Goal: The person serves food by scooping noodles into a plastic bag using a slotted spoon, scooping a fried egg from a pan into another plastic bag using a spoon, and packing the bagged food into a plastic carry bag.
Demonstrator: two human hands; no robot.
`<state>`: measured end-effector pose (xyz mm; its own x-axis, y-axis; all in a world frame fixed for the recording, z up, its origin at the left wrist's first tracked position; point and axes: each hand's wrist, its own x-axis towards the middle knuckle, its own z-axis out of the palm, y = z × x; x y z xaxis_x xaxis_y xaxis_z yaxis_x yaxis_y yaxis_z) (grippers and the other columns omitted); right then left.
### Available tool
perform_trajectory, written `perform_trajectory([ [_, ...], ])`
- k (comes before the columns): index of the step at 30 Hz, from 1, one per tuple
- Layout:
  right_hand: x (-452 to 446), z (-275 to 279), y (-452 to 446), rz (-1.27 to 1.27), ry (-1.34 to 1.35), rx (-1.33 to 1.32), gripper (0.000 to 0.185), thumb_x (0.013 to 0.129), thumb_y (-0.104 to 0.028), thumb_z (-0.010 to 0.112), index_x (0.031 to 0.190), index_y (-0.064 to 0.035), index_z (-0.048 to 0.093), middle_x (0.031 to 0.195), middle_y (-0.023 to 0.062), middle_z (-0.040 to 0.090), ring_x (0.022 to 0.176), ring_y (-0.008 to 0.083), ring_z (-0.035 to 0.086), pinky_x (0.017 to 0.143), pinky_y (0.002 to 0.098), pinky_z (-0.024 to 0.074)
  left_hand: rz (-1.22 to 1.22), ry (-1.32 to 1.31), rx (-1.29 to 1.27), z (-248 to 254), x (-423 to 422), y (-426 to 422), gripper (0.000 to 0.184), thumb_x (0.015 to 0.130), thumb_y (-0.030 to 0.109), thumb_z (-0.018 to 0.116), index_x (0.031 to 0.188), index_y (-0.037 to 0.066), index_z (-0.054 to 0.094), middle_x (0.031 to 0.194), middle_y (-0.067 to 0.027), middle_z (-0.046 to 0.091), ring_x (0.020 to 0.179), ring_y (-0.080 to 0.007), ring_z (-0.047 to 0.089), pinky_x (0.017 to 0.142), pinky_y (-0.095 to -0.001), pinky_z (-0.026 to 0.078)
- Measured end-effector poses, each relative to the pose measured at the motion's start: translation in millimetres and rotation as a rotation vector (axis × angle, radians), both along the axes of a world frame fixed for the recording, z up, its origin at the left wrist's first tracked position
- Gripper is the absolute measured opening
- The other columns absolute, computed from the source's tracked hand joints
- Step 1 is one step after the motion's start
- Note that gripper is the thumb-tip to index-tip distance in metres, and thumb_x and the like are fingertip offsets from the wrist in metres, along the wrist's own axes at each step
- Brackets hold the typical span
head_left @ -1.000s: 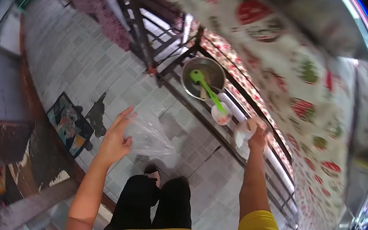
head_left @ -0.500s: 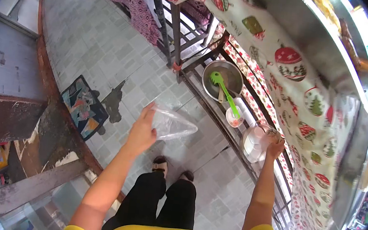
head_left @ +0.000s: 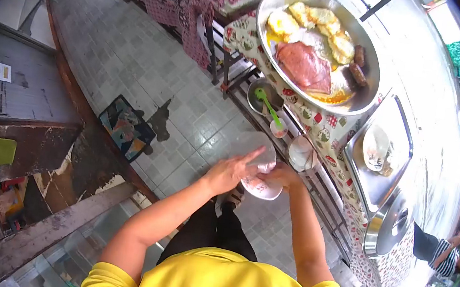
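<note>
My left hand (head_left: 231, 173) is at the middle of the view, index finger stretched out, with a clear plastic bag (head_left: 248, 141) at its fingers. Close against it, my right hand (head_left: 283, 177) grips a small white bowl (head_left: 261, 189) with a reddish print. Bag and bowl overlap, and I cannot tell whether the bag goes around the bowl. Both hands are over the tiled floor, in front of the low rack. On that rack are more white bowls (head_left: 301, 153), a small cup (head_left: 279, 129) and a metal bowl (head_left: 259, 95) with a green spoon (head_left: 269, 107).
On the patterned tablecloth stand a large oval metal tray (head_left: 371, 95) of fried eggs, ham and sausages, a rectangular tray (head_left: 374, 204) bearing a white bowl, and a lidded pot (head_left: 389, 226). A dark mat (head_left: 127, 129) lies on the floor. A person (head_left: 436, 252) is at far right.
My right hand has come away from the rack with a white bowl and met my left hand at the middle. The view has shifted so the food on the table shows.
</note>
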<state>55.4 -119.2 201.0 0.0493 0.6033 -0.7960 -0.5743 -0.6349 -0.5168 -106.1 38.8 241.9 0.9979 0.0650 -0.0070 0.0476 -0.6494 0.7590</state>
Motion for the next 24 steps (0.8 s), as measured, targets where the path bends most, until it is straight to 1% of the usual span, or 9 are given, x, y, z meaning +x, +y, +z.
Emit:
perform_trajectory([
  [5, -30.3, -28.8, 6.3, -0.816, -0.287, -0.229, 0.023, 0.076, -0.007, 0.060, 0.095, 0.0062, 0.058, 0.086, 0.0141, 0.063, 0.073, 0.0236, 0.063, 0.061, 0.0366, 0.0489, -0.030, -0.169, 0.230, 3.0, -20.6, -14.5, 0.047, 0.072, -0.006, 0.048, 0.114, 0.015, 0.055, 0.131, -0.0055, 0.046, 0.100, -0.0251, 0.060, 0.066, -0.0331, 0.055],
  [6, -38.6, -81.1, 3.1, -0.834, -0.514, -0.228, 0.024, 0.077, -0.007, 0.059, 0.096, 0.0067, 0.057, 0.087, 0.0144, 0.062, 0.073, 0.0229, 0.061, 0.060, 0.0365, 0.0480, -0.037, -0.208, 0.226, -3.5, -20.2, -24.5, 0.043, 0.073, -0.006, 0.048, 0.111, 0.013, 0.056, 0.128, -0.0060, 0.048, 0.099, -0.0248, 0.060, 0.065, -0.0334, 0.055],
  [8, -66.0, -95.8, 19.1, -1.040, -0.382, 0.064, 0.026, 0.082, -0.005, 0.050, 0.106, 0.0045, 0.055, 0.096, 0.0154, 0.060, 0.078, 0.0237, 0.061, 0.064, 0.0366, 0.0507, -0.029, -0.233, 0.185, 1.3, -15.9, -34.9, 0.037, 0.073, -0.009, 0.048, 0.105, 0.008, 0.054, 0.113, -0.0115, 0.055, 0.100, -0.0283, 0.059, 0.068, -0.0340, 0.053],
  [11, -76.2, -51.7, 51.6, -1.035, 0.032, 0.020, 0.030, 0.083, -0.006, 0.047, 0.111, 0.0028, 0.053, 0.100, 0.0152, 0.060, 0.085, 0.0247, 0.062, 0.067, 0.0405, 0.0528, 0.468, -0.423, 0.073, -0.4, -8.6, -22.2, 0.041, 0.068, -0.012, 0.048, 0.105, 0.006, 0.050, 0.109, -0.0152, 0.053, 0.093, -0.0301, 0.057, 0.067, -0.0323, 0.050],
  [14, -66.2, -4.9, 59.1, -0.957, -0.026, -0.051, 0.029, 0.085, -0.006, 0.045, 0.112, -0.0003, 0.051, 0.103, 0.0128, 0.060, 0.090, 0.0262, 0.062, 0.066, 0.0392, 0.0552, 0.901, -0.353, -0.091, 4.9, -15.9, 14.6, 0.045, 0.062, -0.014, 0.046, 0.104, 0.004, 0.046, 0.102, -0.0180, 0.050, 0.098, -0.0372, 0.051, 0.081, -0.0430, 0.045],
  [17, -55.2, 5.4, 72.7, -1.006, -0.060, -0.021, 0.035, 0.082, -0.005, 0.049, 0.115, 0.0021, 0.042, 0.106, 0.0156, 0.057, 0.090, 0.0276, 0.062, 0.069, 0.0410, 0.0556, 0.720, -0.064, -0.100, 14.6, -20.8, 25.6, 0.025, 0.061, -0.010, 0.050, 0.082, 0.004, 0.051, 0.087, -0.0128, 0.051, 0.090, -0.0371, 0.051, 0.078, -0.0427, 0.044],
  [20, -47.5, 3.5, 96.4, -1.157, -0.221, 0.096, 0.044, 0.079, -0.003, 0.055, 0.117, 0.0050, 0.034, 0.109, 0.0186, 0.054, 0.092, 0.0290, 0.061, 0.071, 0.0438, 0.0557, 0.536, -0.314, 0.135, 24.7, -10.1, 5.1, 0.017, 0.062, -0.007, 0.052, 0.074, 0.004, 0.049, 0.079, -0.0107, 0.051, 0.080, -0.0350, 0.051, 0.072, -0.0416, 0.045],
  [23, -38.6, -0.1, 108.0, -1.074, -0.359, 0.242, 0.047, 0.080, -0.004, 0.057, 0.118, 0.0059, 0.031, 0.109, 0.0198, 0.051, 0.093, 0.0284, 0.059, 0.074, 0.0424, 0.0538, 0.459, -0.357, -0.086, 34.1, -1.0, -28.9, 0.018, 0.065, -0.002, 0.059, 0.076, 0.003, 0.046, 0.077, -0.0102, 0.050, 0.077, -0.0284, 0.050, 0.071, -0.0379, 0.043],
  [24, -40.4, -4.3, 114.7, -1.072, -0.363, 0.243, 0.047, 0.080, -0.004, 0.057, 0.118, 0.0060, 0.032, 0.109, 0.0201, 0.051, 0.093, 0.0285, 0.059, 0.074, 0.0410, 0.0534, 0.662, -0.338, -0.175, 37.0, 0.4, -31.3, 0.021, 0.066, 0.001, 0.061, 0.080, 0.003, 0.045, 0.080, -0.0097, 0.050, 0.077, -0.0259, 0.050, 0.072, -0.0371, 0.043],
])
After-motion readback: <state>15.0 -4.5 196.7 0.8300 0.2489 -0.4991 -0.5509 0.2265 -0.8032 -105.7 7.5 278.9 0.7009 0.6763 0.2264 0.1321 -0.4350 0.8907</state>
